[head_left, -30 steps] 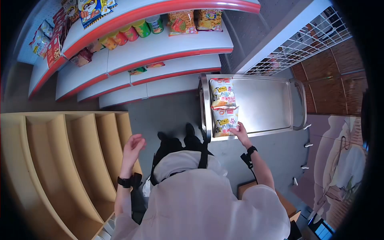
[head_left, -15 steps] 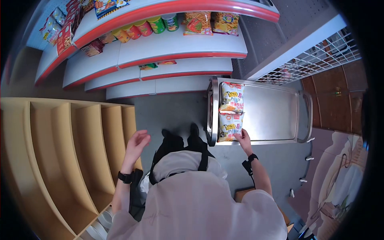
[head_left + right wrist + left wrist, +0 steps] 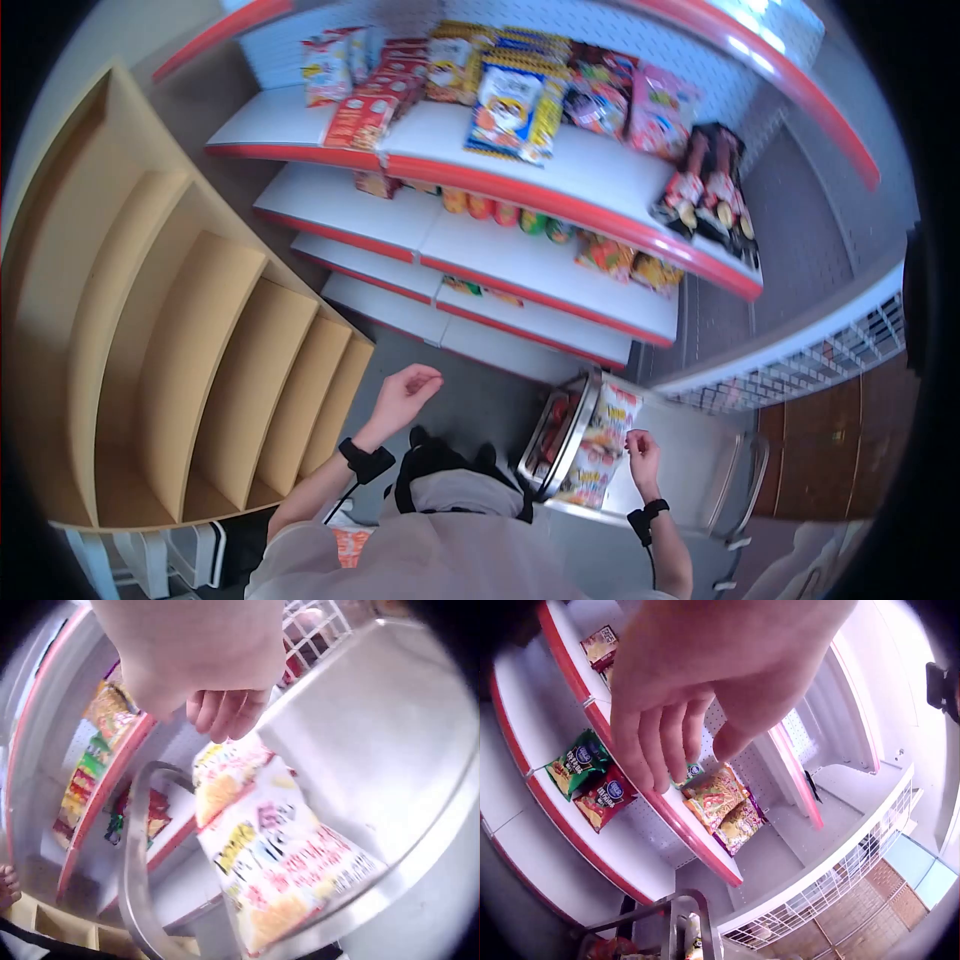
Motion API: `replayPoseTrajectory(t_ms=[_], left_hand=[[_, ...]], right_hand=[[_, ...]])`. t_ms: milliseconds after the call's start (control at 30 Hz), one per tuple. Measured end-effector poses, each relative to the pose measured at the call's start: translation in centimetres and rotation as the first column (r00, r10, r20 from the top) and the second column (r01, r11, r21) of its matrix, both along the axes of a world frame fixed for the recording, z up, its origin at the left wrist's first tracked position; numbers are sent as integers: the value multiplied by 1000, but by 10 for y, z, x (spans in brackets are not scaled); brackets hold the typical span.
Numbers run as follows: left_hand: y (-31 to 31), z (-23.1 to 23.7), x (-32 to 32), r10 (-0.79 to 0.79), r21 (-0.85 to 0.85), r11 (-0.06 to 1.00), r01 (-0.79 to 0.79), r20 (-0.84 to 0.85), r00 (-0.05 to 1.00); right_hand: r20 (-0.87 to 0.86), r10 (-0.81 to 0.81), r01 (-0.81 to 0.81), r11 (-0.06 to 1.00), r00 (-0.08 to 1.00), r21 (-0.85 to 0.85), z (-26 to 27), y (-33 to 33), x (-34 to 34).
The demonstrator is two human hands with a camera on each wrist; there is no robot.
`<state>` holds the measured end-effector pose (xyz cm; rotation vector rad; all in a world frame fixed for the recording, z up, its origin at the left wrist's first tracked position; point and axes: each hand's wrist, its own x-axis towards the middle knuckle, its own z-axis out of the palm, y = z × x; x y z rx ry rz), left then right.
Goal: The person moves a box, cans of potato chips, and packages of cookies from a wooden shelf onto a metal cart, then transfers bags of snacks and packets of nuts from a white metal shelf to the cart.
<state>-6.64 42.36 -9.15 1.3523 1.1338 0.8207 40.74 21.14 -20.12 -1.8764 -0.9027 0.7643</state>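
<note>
Two white snack bags with colourful lettering lie end to end on the metal cart (image 3: 700, 462), the near bag (image 3: 590, 472) and the far bag (image 3: 614, 412). My right hand (image 3: 645, 460) hovers beside them with loosely bent fingers and holds nothing. In the right wrist view the near bag (image 3: 274, 859) shows in full, while the fingers overlap the far bag (image 3: 225, 769). On the left, my empty left hand (image 3: 405, 393) hangs in the air before the shelves, its fingers relaxed. The left wrist view has that hand (image 3: 697, 690) in front of the shelf with noodle-type snack packs (image 3: 724, 799).
A red-edged store shelf (image 3: 560, 195) with snack bags and cans spans the front. The wooden shelf unit (image 3: 200, 350) stands at left. A white wire grid (image 3: 800, 350) rises behind the cart, whose lower level holds red packages (image 3: 552, 430).
The head view has tilted up toward the shelves, showing the upper snack rows. My right hand has come off the near bag, which stays on the cart. My left hand remains empty.
</note>
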Motion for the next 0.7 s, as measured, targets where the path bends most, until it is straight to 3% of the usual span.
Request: replayPoseTrajectory(t_ms=[67,100,167,200,233,300,367,433,567,700], left_hand=[[22,11,-2,50,60,997,-53,46,998],[36,17,-4,65,93,993,-72,79,995],[63,30,-14,100,174,978,-111,73,992],[76,40,-19,123,216,966,-145,110,986],[91,51,-26,144,256,950,-179,148,978],[124,72,-48,169,339,918,-205,132,977],[158,93,-73,197,453,856,-250,162,967],[199,111,-103,219,448,844,-295,214,952],[305,162,-162,292,620,706,-343,186,938],[409,223,-201,318,669,682,-295,92,944]], right_hand=[[117,298,-289,953,947,-88,37,56,-13],[137,310,-302,950,941,-73,61,82,-24],[306,484,-506,862,819,-11,107,139,-52],[313,516,-554,831,797,42,120,164,-64],[291,564,-587,810,773,-9,146,187,-81],[421,609,-675,738,672,9,209,225,-133],[466,634,-710,704,617,-18,240,261,-168],[531,642,-789,609,553,86,250,296,-198],[600,656,-841,538,458,54,288,358,-259],[580,623,-802,591,524,90,324,402,-313]])
